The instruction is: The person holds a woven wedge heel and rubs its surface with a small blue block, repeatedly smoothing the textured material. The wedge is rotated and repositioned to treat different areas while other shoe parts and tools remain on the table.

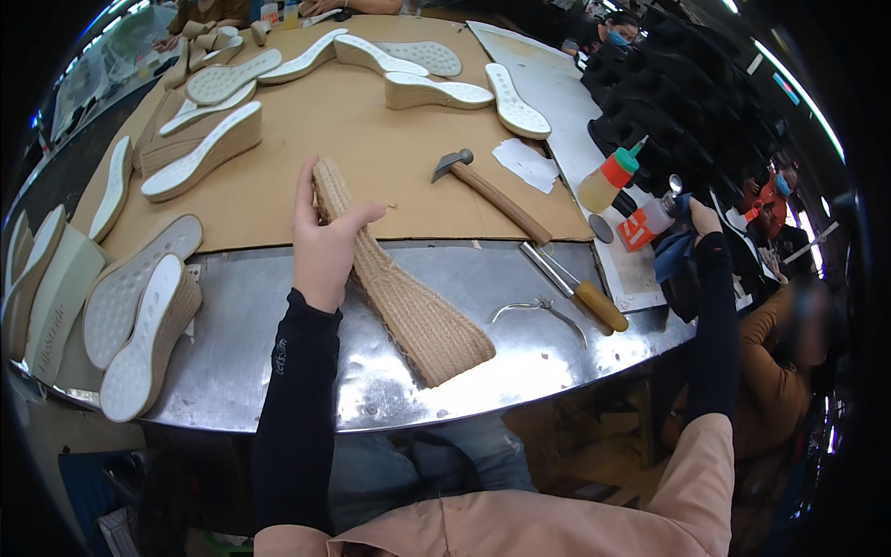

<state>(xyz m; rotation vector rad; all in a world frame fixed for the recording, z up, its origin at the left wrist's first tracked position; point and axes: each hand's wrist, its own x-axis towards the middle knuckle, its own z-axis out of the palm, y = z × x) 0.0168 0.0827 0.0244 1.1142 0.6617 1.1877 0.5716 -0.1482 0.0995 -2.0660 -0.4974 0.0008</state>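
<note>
My left hand (325,251) holds a wedge sole (418,311) wrapped in tan braided rope, tilted over the metal edge of the table. Its thumb lies across one side and its fingers reach round the other. At the far right, my right hand (705,221) is closed on a dark blue piece (675,258), which looks soft; its fingers are partly hidden. Beside that hand stand a clear bottle (647,226) with an orange label and a squeeze bottle (608,181) with a red and green top.
A hammer (492,198), pliers (543,314) and a wooden-handled tool (594,302) lie right of centre. White-topped wedge soles (206,153) line the left and back. Dark pieces (682,93) are heaped at right. A co-worker (789,362) sits close on the right.
</note>
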